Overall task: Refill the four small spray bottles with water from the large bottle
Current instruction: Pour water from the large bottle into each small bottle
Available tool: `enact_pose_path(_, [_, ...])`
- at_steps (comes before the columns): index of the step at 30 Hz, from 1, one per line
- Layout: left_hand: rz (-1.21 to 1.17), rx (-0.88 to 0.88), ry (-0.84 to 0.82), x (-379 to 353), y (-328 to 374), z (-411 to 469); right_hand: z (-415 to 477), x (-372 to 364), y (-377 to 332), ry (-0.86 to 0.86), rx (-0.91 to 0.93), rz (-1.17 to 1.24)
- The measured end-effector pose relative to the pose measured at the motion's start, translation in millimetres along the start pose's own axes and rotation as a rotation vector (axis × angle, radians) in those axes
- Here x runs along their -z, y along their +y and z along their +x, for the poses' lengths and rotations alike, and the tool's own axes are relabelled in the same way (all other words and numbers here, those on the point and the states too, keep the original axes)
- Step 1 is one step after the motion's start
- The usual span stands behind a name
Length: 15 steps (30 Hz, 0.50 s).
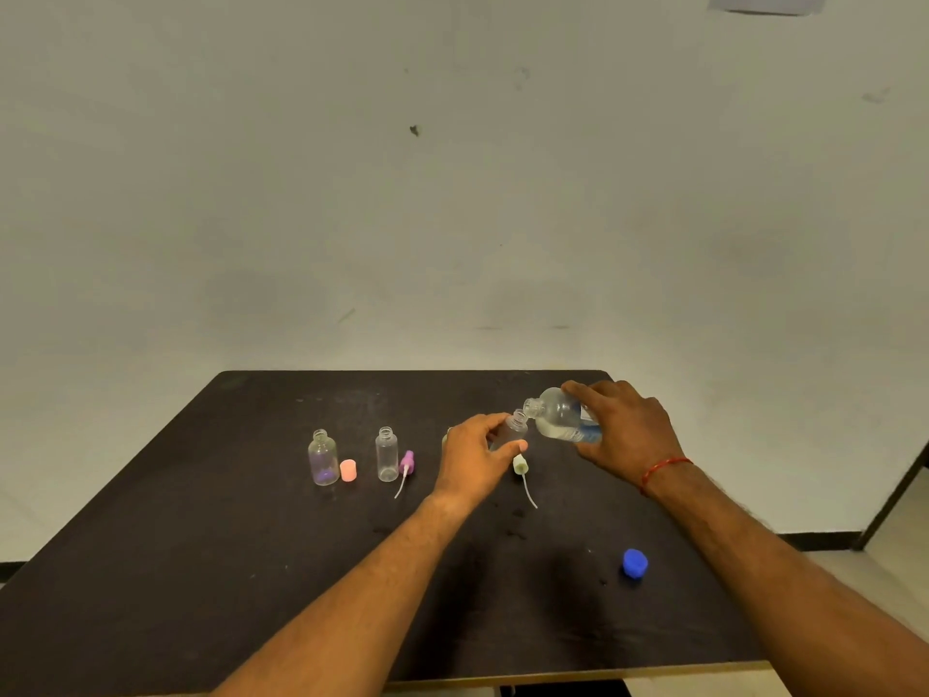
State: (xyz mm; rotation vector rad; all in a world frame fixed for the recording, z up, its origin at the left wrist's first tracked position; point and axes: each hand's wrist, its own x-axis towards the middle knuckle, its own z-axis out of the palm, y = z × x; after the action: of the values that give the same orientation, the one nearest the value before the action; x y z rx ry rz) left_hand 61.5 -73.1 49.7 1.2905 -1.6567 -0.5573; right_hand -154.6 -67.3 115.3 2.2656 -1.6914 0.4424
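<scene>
Now left hand [475, 457] fingers clamp small bottle [514, 429], right hand [626, 430] fingers clamp tilted large bottle [559, 414], mouths nearly touching between them. Risk: narrow neck, overtilt spills onto tabletop [251, 570].

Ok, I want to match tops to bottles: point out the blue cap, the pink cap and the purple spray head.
blue cap [635, 563]: head view, on its top face.
pink cap [348, 470]: head view, on its side wall.
purple spray head [406, 461]: head view, on the purple body, above the white tube.
</scene>
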Motion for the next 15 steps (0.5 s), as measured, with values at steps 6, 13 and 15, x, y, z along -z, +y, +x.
enact_pose_path(6, [0.006,-0.006,-0.004,1.5,1.0,-0.4,3.4,3.7,1.1,-0.003,0.01,-0.027])
enact_pose_path(13, [0.022,-0.004,-0.029,3.3,3.0,-0.7,5.0,7.1,3.2,0.012,0.021,-0.062])
enact_pose_path(15, [0.02,-0.002,-0.032,3.5,3.6,-1.1,5.3,7.7,3.5,0.016,0.023,-0.064])
